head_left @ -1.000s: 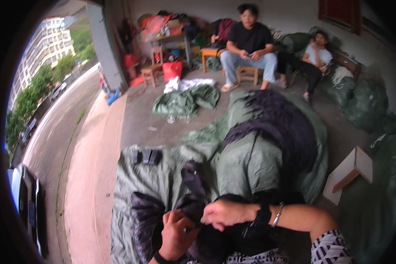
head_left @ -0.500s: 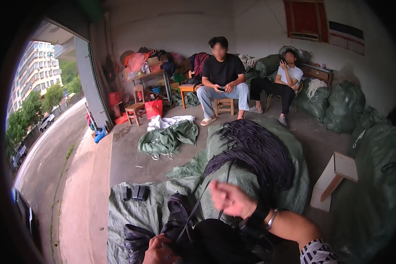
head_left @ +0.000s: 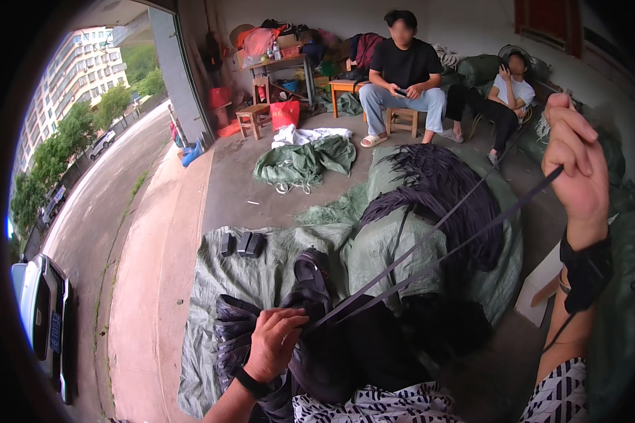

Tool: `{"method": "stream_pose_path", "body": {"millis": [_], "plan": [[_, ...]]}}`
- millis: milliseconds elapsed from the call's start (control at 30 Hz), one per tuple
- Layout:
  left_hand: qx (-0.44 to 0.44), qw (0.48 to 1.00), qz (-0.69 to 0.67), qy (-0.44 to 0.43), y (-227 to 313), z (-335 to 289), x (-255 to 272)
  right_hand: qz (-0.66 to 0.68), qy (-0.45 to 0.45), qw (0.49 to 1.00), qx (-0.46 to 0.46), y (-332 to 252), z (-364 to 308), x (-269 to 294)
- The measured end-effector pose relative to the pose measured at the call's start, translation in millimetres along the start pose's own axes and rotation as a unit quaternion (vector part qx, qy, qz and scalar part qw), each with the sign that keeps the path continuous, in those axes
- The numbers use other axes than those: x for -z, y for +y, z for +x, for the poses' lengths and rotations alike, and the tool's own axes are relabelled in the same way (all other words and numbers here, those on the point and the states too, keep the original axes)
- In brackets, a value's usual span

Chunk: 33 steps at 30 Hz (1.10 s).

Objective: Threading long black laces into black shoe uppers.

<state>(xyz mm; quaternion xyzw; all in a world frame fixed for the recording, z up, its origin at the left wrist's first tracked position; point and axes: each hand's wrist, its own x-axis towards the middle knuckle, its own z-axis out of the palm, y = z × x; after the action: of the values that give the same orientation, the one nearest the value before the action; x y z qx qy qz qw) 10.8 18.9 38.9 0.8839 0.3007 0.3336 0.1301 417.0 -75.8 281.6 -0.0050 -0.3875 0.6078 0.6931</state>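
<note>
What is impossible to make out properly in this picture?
In the head view:
How the long, thin dark strip meets the left hand: the hand itself covers that.
White angled wooden board: partly hidden behind the right forearm.
Pale outdoor car: cut off by the dark edge.

My right grip (head_left: 578, 166) has swung up from beside my left grip (head_left: 274, 344) to far out on the right, pulling the dark strap (head_left: 501, 216) into two long, straight strands.

Opens at left onto a daylit road (head_left: 102, 211); shows grey floor (head_left: 233, 194), a far pale wall (head_left: 466, 25), wooden stool (head_left: 402, 113) and cluttered desk (head_left: 307, 74).
</note>
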Motion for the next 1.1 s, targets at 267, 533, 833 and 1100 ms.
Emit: {"method": "stream_pose_path", "body": {"millis": [267,533,833,1100], "plan": [[0.092,0.956,-0.243,-0.136,23.5,13.4,-9.4,-0.020,-0.089,0.994,-0.056,35.3,-40.8,-83.5],[0.010,0.977,-0.128,-0.168,11.6,3.2,-12.1,-0.081,-0.218,0.944,-0.236,30.2,-44.1,-83.9],[0.236,0.654,-0.703,0.150,-13.3,-25.4,20.3,-0.261,0.188,0.934,0.154,77.2,-50.0,-34.5],[0.314,0.607,-0.619,0.388,-106.6,-108.5,78.7,-0.043,0.296,0.949,0.103,23.0,-80.9,158.3]]}}
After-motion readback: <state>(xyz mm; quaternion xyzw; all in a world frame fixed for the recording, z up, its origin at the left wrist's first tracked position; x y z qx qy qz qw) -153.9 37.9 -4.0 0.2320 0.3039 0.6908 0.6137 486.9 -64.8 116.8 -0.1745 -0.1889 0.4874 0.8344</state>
